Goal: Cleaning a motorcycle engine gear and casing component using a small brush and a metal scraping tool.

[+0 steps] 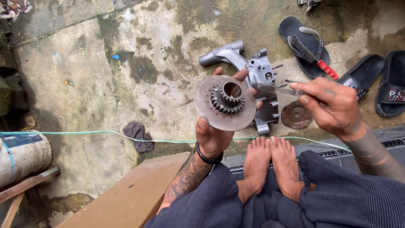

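We hold a round metal disc (225,103) up in front of us, its flat face turned toward our eyes. A toothed gear hub stands out from its middle and points up at us, so its axis runs toward the camera, with a hollow bore open at the centre. The disc is tilted a little, its far edge lying over the grey metal casing (259,78) on the ground beyond it.

Our left hand (215,133) grips the disc from below: the thumb presses on the near rim, and the fingertips curl round the far edge, so the hand is closed on it. Our right hand (333,105) sits just to the right of the disc, fingers pinched narrowly on a small brush (278,88) whose blurred head reaches to the disc's right rim. We cannot tell whether it touches.

Beyond both hands lies the stained concrete floor (84,84). Below the right hand and beside the casing rests a smaller rusty disc (296,114). Past the right hand lie black sandals (390,84), and on one of them a wire brush with a red handle (312,57). Left of the left hand sit a dark rag (138,135) and a pale cord (105,133) running across the floor. Our bare feet (270,164) rest under the hands.
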